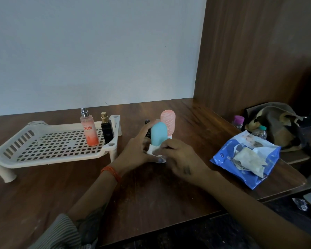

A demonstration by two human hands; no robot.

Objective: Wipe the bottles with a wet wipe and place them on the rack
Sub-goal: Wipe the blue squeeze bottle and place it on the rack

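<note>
A teal squeeze bottle [158, 133] stands cap-down at the middle of the table. My left hand [136, 150] holds its lower part, with the index finger stretched up along its left side. My right hand [178, 159] pinches a white wet wipe [152, 150] against the bottle's base. Behind it stand a pink squeeze bottle [168, 123] and a dark bottle [147, 124], mostly hidden. On the cream perforated rack [43, 146] at the left stand a pink "Engage" spray bottle [89, 130] and a black perfume bottle [106, 128].
A blue wet-wipe pack [244, 160], open with a wipe sticking out, lies at the table's right edge. Beyond it are a brown bag [276, 123] and two small water bottles [258, 131]. A wooden panel rises at the right, a white wall behind.
</note>
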